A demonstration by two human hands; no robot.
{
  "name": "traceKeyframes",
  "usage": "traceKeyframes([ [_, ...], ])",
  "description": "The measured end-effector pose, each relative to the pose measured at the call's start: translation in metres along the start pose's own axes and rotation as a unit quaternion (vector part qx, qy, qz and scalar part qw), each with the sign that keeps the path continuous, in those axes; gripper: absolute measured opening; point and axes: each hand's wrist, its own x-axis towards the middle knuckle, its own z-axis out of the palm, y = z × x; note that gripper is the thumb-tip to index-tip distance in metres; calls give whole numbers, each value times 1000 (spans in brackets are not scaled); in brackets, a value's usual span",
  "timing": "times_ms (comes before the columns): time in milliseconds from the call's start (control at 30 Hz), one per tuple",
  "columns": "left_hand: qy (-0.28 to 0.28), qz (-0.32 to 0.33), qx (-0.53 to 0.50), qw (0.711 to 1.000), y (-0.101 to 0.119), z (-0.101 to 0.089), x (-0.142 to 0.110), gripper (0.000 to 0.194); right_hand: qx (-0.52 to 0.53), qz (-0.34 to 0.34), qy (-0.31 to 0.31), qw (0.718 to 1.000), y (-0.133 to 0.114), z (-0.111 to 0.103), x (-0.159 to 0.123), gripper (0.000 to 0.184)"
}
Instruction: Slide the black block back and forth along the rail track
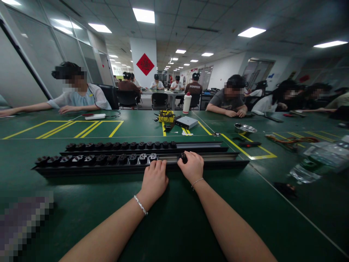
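A long black rail point(103, 171) lies across the table before me, with a row of black socket modules point(111, 159) seated in its left and middle part. Several of the modules have pale metallic tops. My left hand point(156, 177) is closed over the front edge of this near rail, just beside the last module; its fingertips are partly hidden. Between the thumb and fingers of my right hand point(194, 166) is a small black socket module point(183, 158), held at the bare stretch of the channel. Behind runs a second black rail point(201, 149), also partly filled with modules.
Beyond the rails are a yellow box with cables point(166, 116), a grey box point(187, 122) and a white bottle point(187, 103). A metal bowl point(245, 128), bundled wires point(293, 141) and a clear plastic bottle point(317, 160) lie right. Other people sit around the table.
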Motion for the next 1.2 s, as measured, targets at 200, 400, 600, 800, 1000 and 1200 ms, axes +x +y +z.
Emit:
traceKeyframes([
  [200,-3,-1,3,1000,0,0,0,53,-1,4,-4,1000,-1,-1,1,34],
  [400,-8,-2,-3,1000,0,-1,0,54,0,-2,1,1000,1,0,1,34],
  [600,-5,-1,1,1000,1,-2,0,53,-4,-8,4,1000,2,1,1,34],
  [800,3,3,9,1000,0,-1,-1,52,-8,-21,5,1000,4,3,1,35],
  [1000,8,4,8,1000,-1,0,-1,52,0,-24,12,1000,5,3,2,33],
  [1200,5,3,7,1000,1,0,-2,52,4,-24,13,1000,6,3,2,32],
])
